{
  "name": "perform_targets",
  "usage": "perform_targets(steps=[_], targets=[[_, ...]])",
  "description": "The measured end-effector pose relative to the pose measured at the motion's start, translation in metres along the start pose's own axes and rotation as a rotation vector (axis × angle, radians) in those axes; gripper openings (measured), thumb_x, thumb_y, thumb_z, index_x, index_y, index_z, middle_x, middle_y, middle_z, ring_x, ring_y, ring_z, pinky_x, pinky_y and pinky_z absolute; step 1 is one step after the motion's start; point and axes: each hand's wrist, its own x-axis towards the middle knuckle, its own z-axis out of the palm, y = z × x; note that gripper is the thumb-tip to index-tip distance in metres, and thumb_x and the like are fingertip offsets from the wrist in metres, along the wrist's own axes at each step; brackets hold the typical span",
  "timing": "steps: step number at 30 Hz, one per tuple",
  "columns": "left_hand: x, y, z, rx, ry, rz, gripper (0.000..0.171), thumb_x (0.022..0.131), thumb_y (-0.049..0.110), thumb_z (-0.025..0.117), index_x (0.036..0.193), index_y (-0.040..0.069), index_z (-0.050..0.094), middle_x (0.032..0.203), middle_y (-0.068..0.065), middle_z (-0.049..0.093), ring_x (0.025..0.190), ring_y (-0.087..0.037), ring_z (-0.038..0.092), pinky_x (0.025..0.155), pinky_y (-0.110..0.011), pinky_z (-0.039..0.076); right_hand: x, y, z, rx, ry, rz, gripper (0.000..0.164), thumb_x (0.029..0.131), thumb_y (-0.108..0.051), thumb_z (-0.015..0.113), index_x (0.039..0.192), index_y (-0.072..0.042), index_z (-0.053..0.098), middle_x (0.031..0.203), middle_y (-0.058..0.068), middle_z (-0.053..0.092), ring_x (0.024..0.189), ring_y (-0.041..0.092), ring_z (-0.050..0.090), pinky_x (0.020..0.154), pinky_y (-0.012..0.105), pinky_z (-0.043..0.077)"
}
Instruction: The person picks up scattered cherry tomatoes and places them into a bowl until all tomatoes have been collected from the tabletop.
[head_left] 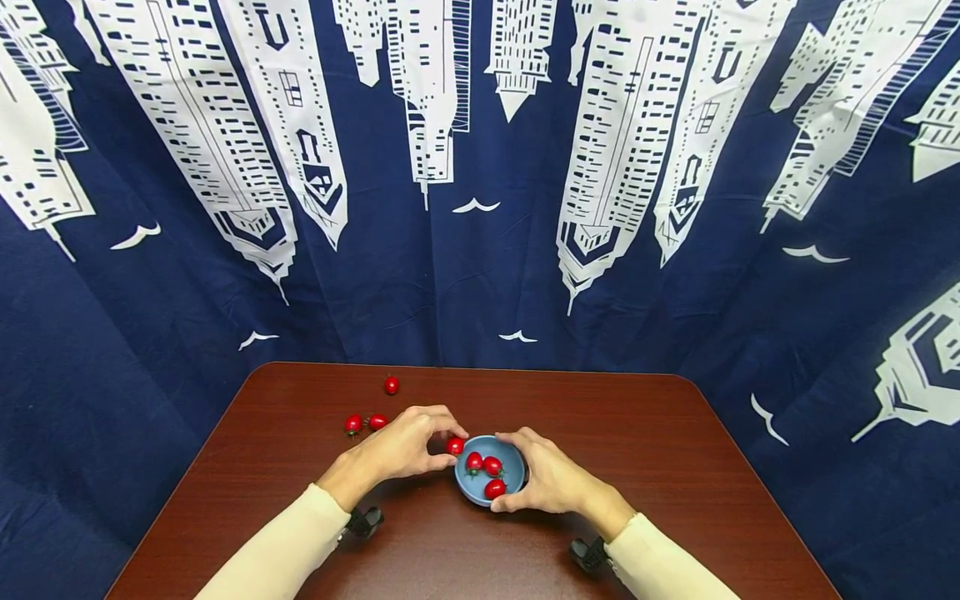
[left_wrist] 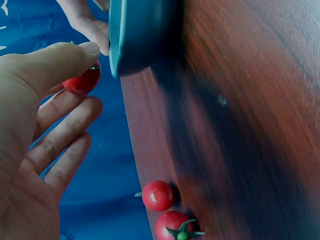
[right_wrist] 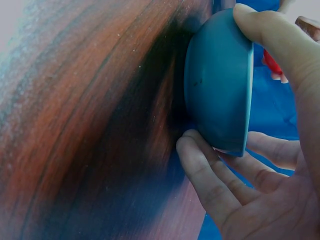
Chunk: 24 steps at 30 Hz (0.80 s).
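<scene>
My left hand (head_left: 405, 443) pinches a red cherry tomato (head_left: 455, 446) between thumb and fingers, just beside the left rim of a small blue bowl (head_left: 476, 497). Up close in the left wrist view, that tomato (left_wrist: 82, 81) sits under the thumb, with the other fingers spread loosely. With thumb and fingers on opposite sides, my right hand (head_left: 553, 477) holds the bowl by its right part. Inside lie three cherry tomatoes, one of them (head_left: 494, 489) near the front wall. In the right wrist view the bowl (right_wrist: 217, 82) stands upright on the table, its inside hidden.
On the brown wooden table (head_left: 660, 467), left of the bowl, two cherry tomatoes lie close together, one (head_left: 353, 424) left of the other (head_left: 377, 422). A third tomato (head_left: 392, 385) lies farther back. Behind the table hangs a blue cloth (head_left: 450, 292) with white buildings.
</scene>
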Motion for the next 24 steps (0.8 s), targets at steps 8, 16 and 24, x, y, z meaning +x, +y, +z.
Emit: perform_targets(steps=[8,16,24], targets=[[-0.002,0.006,0.007,-0.020,-0.012,0.003,0.035,0.097,0.019,0.097,0.130,0.014,0.087,0.118,0.006,0.081,0.102,-0.009,0.075,0.097,-0.028,0.068,0.001,0.000,0.000,-0.010,0.000,-0.003,0.106,0.080,-0.058,0.105,0.162,-0.005,0.064,0.138,0.001,0.072,0.123,0.019,0.075,0.108,0.035,0.066],[-0.008,0.011,0.018,-0.023,-0.029,0.011,0.037,0.098,0.022,0.097,0.133,0.016,0.087,0.120,0.005,0.082,0.104,-0.010,0.077,0.099,-0.028,0.068,0.001,0.001,0.001,-0.006,-0.005,0.002,0.106,0.080,-0.058,0.105,0.163,-0.005,0.063,0.137,0.001,0.072,0.121,0.018,0.074,0.106,0.033,0.066],[-0.010,0.017,0.026,0.005,-0.007,0.021,0.038,0.097,0.026,0.097,0.133,0.018,0.087,0.122,0.006,0.082,0.111,-0.016,0.080,0.104,-0.031,0.068,0.001,0.001,0.000,-0.013,-0.003,-0.004,0.106,0.080,-0.059,0.104,0.162,-0.005,0.063,0.136,0.002,0.072,0.120,0.019,0.074,0.104,0.034,0.066]])
